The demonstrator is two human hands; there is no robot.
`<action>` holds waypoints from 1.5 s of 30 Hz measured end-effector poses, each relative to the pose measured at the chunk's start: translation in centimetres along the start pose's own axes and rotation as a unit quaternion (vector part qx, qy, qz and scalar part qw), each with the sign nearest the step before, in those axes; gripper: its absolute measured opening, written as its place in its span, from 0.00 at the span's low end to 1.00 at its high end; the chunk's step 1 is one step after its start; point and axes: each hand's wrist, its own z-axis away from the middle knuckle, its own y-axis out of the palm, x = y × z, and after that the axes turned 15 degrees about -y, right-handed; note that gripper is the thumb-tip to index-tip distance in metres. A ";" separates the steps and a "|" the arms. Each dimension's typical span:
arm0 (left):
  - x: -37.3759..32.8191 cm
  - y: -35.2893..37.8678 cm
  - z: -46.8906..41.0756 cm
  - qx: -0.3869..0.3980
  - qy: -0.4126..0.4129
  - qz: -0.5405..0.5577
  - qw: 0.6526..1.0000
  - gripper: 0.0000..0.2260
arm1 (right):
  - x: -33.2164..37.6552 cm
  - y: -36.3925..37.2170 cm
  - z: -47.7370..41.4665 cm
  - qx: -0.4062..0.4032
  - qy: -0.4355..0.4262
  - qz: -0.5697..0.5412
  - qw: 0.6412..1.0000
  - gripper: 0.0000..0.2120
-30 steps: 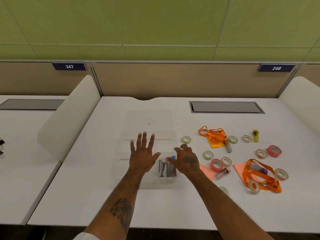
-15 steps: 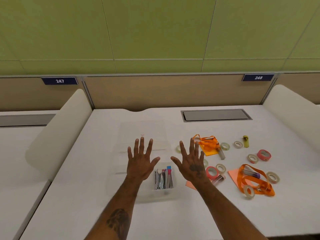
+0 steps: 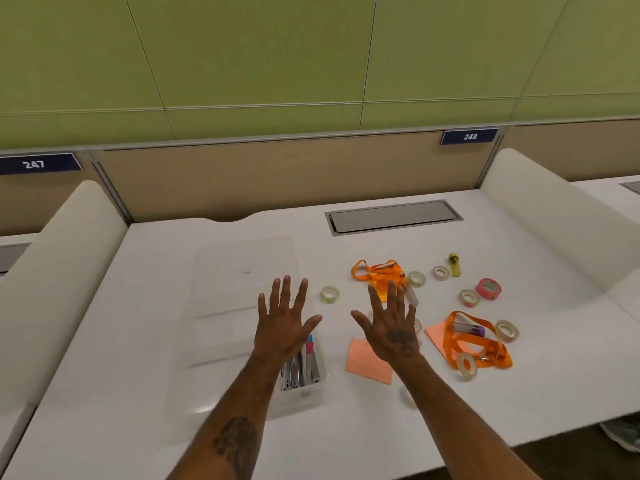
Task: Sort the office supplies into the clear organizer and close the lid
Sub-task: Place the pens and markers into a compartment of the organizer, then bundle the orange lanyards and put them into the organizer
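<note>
Two bare forearms reach in from the near edge of the white bench (image 3: 104,427). The left hand (image 3: 282,327) hangs above the clear organizer (image 3: 221,341) with fingers spread wide and flat, holding nothing. The right hand (image 3: 391,327) is just beside it to the right, also splayed and empty, above the loose supplies.

The organizer sits left of centre, lid off. In its near right compartment lies a bundle of pens and metal tools (image 3: 303,368), partly hidden under the left wrist; the other compartments look bare, though the clear plastic makes that hard to judge. The clear lid (image 3: 249,258) lies flat on the bench just behind the organizer.

Right of the organizer is a salmon sticky note pad (image 3: 367,362), with a tape roll (image 3: 407,396) near it beside the right forearm. Further right an orange lanyard (image 3: 485,351) loops over a purple-capped tube (image 3: 465,328), with more tape rolls around it. Beyond the right hand lie a second orange lanyard (image 3: 375,271), a lone tape roll (image 3: 329,294), a pink tape roll (image 3: 488,288) and a yellow tube (image 3: 454,265).

At the back, a grey cable hatch (image 3: 393,217) is set into the bench.
</note>
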 end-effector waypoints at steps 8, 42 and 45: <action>-4.6 1.1 -3.5 0.018 0.007 0.004 1.000 0.35 | -5.7 0.1 -2.9 0.058 -0.001 0.021 0.998 0.44; -18.1 7.6 -18.9 0.172 -0.009 0.041 0.984 0.16 | -19.7 5.6 -20.9 0.093 -0.054 -0.016 0.994 0.11; -17.6 6.7 -19.0 0.161 -0.058 0.116 0.978 0.13 | -19.4 4.2 -21.1 0.042 -0.024 -0.092 0.995 0.09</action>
